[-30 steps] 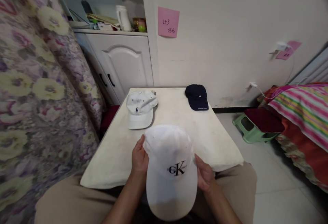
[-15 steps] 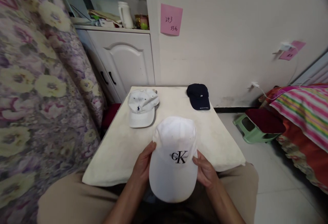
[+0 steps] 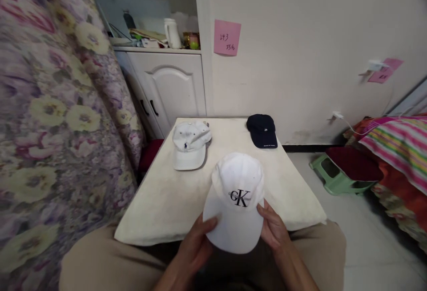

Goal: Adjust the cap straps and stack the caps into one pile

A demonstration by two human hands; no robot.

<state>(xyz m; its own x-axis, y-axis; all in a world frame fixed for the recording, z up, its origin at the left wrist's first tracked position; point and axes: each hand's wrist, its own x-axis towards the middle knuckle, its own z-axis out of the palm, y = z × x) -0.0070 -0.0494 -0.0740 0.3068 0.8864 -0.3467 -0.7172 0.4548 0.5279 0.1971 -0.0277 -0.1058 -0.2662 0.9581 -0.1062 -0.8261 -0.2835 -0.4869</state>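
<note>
A white baseball cap with a dark "CK" mark is held over the near edge of the table, its brim towards me. My left hand grips the brim's left side, thumb on top and fingers hidden beneath. On the right, my right hand pinches the cap where brim meets crown, thumb above. A pale grey cap with a small dark logo lies at the table's back left. At the back right rests a navy cap, brim facing me.
The table has a cream cover and reaches the wall. A floral curtain hangs at left, beside a white cabinet. A green stool with a dark red top stands right, near a bed with striped cloth.
My left hand has slid from the cap's side down to the brim. The white cap has turned slightly and tilted, while my right hand keeps its hold. The whole view has shifted a little.
</note>
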